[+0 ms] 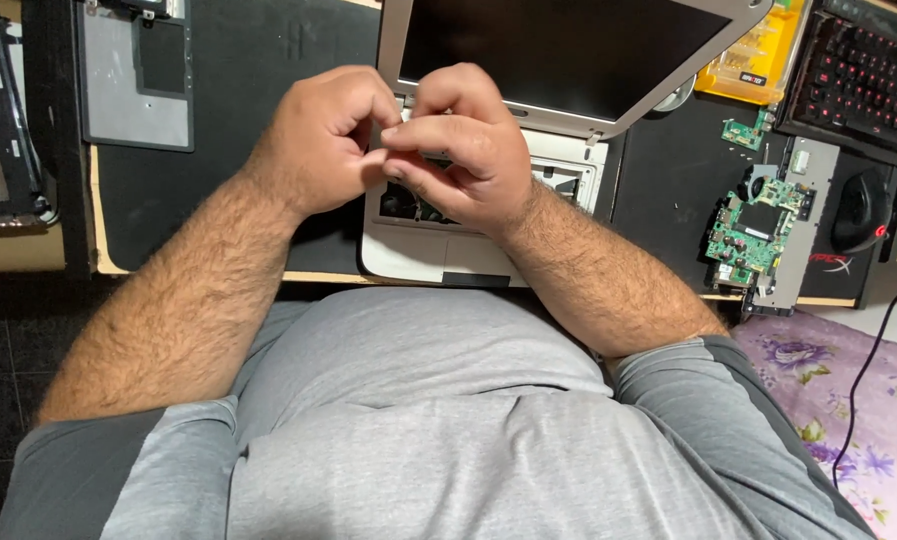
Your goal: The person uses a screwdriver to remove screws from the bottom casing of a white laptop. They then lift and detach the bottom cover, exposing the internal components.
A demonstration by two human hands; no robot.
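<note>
**Both hands pinching together above the opened laptop base**

The left hand (320, 140) and the right hand (463, 150) are meeting fingertip to fingertip directly over the small white laptop with its keyboard removed (408, 255), which is sitting at the near edge of the table (228, 60), on the black mat. Both hands are curling tightly, thumbs and forefingers pressing toward one another at the point where they touch; whatever small part they may be pinching is hidden by the fingers, so I cannot tell what each grip is closing on. The exposed cavity of the laptop base is lying just below and slightly nearer the body than the pinch, mostly under the right hand, which is the nearer of the two. The laptop's dark screen with its grey frame (568, 50) is tilting back toward the far edge.

Toward the right edge, a green circuit board on a grey metal bracket (758, 230) is lying well apart from the hands, with a black mouse (861, 210) beside it and a black keyboard with red-lit keys (863, 75) at the far right corner.
</note>
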